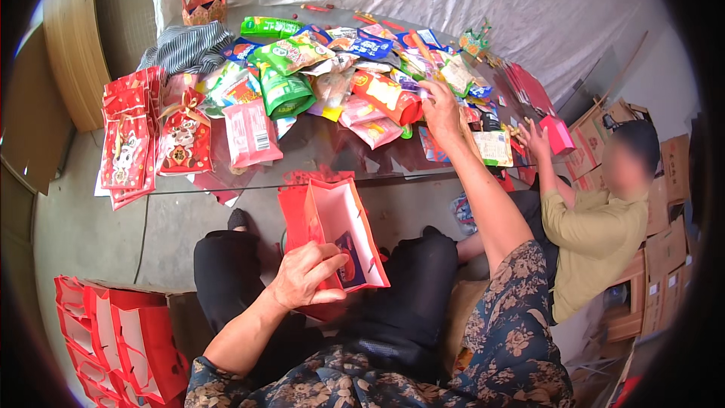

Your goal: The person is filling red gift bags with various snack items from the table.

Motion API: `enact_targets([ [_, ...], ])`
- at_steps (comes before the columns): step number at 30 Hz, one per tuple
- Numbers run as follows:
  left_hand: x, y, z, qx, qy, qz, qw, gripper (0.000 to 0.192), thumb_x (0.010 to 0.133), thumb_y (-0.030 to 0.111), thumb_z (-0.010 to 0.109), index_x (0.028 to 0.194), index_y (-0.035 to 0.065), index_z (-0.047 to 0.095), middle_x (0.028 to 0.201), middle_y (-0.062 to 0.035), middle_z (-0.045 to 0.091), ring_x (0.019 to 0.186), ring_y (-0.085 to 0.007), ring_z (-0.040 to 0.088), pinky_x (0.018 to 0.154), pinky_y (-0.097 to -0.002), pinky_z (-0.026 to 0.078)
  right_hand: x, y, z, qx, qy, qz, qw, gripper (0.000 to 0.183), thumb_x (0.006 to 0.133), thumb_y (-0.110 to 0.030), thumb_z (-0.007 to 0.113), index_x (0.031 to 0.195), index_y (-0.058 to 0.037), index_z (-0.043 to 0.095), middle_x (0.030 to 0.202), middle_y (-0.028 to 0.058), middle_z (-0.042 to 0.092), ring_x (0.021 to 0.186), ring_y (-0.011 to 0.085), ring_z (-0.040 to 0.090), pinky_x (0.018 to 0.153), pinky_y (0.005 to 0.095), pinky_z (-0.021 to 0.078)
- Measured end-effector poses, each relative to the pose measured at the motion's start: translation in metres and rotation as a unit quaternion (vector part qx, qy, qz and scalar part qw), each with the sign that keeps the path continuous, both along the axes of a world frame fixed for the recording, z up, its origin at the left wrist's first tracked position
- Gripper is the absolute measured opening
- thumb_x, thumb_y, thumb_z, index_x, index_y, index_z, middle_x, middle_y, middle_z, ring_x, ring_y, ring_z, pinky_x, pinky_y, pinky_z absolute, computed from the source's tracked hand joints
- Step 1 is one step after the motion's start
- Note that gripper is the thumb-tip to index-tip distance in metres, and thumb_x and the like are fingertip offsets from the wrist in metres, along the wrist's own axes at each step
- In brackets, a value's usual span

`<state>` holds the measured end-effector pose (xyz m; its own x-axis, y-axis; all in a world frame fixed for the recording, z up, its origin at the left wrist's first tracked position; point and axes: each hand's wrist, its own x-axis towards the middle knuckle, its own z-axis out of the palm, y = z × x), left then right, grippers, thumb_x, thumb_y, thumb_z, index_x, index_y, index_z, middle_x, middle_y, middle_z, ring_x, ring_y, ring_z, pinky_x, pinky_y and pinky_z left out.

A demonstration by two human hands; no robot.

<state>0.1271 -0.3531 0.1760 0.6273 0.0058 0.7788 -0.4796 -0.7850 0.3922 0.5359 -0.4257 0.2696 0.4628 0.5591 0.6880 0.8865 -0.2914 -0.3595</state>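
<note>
My left hand [310,275] grips the near left rim of a red paper gift bag [371,238] with a white inside. The bag stands tilted over my lap, its mouth towards me. Down in it lies a dark blue packet [349,260] with a red patch. Out at the glass table, my right hand [440,107] reaches to the right side of a heap of snack packets [334,79]. Its fingers are bent beside a red-orange pouch [388,96] and a small purple packet [405,80]. Whether they have hold of anything is hidden.
Red printed bags [127,153] and a pink packet [253,133] lie on the table's left. Several red gift bags [148,345] stand at lower left. To my right sits a co-worker [595,238], one hand [535,139] over the table beside a pink box [557,135]; cardboard boxes [660,255] are behind.
</note>
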Motion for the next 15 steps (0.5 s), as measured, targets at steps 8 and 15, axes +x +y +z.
enact_targets([
  [8, 0.001, 0.001, 0.0, -0.003, 0.001, 0.016, 1.0, 0.058, 0.083, 0.051, 0.073, 0.115, 0.003, 0.066, 0.103, -0.0096, 0.065, 0.077, -0.0235, 0.065, 0.066, -0.0338, 0.054, 0.011, 0.002, -0.006, 0.049, 0.066, 0.006, 0.997, 0.028, 0.084, -0.003, 0.071, 0.112, -0.0051, 0.07, 0.107, 0.0119, 0.069, 0.093, 0.0244, 0.07, 0.083, 0.0366, 0.0546],
  [15, 0.002, -0.001, 0.001, -0.003, 0.008, 0.017, 1.0, 0.057, 0.084, 0.051, 0.071, 0.115, 0.0043, 0.066, 0.103, -0.0094, 0.066, 0.078, -0.0229, 0.066, 0.067, -0.0337, 0.055, 0.035, 0.002, -0.008, 0.061, 0.139, -0.112, 0.982, 0.013, 0.087, -0.011, 0.073, 0.099, -0.0043, 0.074, 0.092, 0.0079, 0.074, 0.076, 0.0153, 0.069, 0.073, 0.0348, 0.0551],
])
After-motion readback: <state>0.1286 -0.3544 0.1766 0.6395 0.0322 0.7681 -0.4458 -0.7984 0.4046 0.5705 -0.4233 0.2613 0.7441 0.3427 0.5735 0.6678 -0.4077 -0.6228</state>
